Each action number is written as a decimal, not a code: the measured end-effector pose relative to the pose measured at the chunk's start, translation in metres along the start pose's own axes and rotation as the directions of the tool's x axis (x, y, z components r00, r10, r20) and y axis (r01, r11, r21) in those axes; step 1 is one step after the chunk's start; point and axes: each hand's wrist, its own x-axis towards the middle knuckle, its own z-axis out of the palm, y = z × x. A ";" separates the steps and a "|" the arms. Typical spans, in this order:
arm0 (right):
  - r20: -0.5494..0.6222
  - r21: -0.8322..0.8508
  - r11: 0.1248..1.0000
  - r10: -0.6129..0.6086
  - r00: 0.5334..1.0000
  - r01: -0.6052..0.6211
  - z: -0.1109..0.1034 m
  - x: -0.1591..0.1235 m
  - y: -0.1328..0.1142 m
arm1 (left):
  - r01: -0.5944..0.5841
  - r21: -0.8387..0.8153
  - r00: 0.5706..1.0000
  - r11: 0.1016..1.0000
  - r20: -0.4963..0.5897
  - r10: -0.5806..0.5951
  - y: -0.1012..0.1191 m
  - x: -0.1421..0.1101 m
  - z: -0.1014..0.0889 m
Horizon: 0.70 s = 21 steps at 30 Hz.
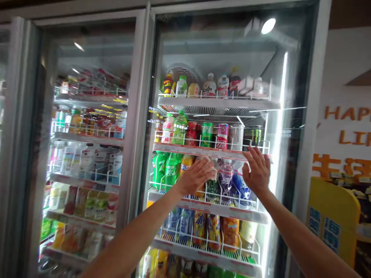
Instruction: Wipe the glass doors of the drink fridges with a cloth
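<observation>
Before the glass door (220,58) of a drinks cooler, 2 bare hands were raised, the left hand (195,175) and the right hand (256,172) well apart from each other. On the left, the fingers were straight and close together, slanting toward the right; on the right, they pointed up, slightly spread, with the thumb away from them. Neither was clamped on anything, and whether they touched the glass could not be told from this view. The door stood right in front of them, with drinks showing through it.

Between the hands was a purple bottle (226,179). A dark green bottle (213,188) showed below the left fingertips, an orange bottle (186,163) beside that hand, partly covered by it, and a blue bottle (245,194) under the right palm.

On the shelf above stood a red can (191,133), a green can (206,135), a pink can (222,136) and a black can (256,134), behind a white wire rail. Altogether 5 rows of drinks were visible there, lit by an upright light strip (279,123) at the right edge.

Farther left was another cooler door (92,46) with more stocked shelves. Farther right stood a yellow board (333,210) and a wall with orange letters (348,112).
</observation>
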 end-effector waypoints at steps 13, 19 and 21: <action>-0.011 -0.021 1.000 -0.011 1.000 0.011 0.000 0.000 -0.001 | -0.031 -0.081 0.989 0.996 0.144 0.042 0.015 -0.054 -0.012; -0.013 -0.029 1.000 0.009 1.000 -0.010 0.002 0.000 -0.003 | 0.512 0.132 0.859 0.849 -0.112 -0.500 -0.043 -0.080 -0.036; -0.018 -0.025 1.000 0.012 1.000 -0.012 0.002 0.000 -0.003 | 0.563 0.124 0.825 0.817 -0.153 -0.545 -0.026 -0.075 -0.029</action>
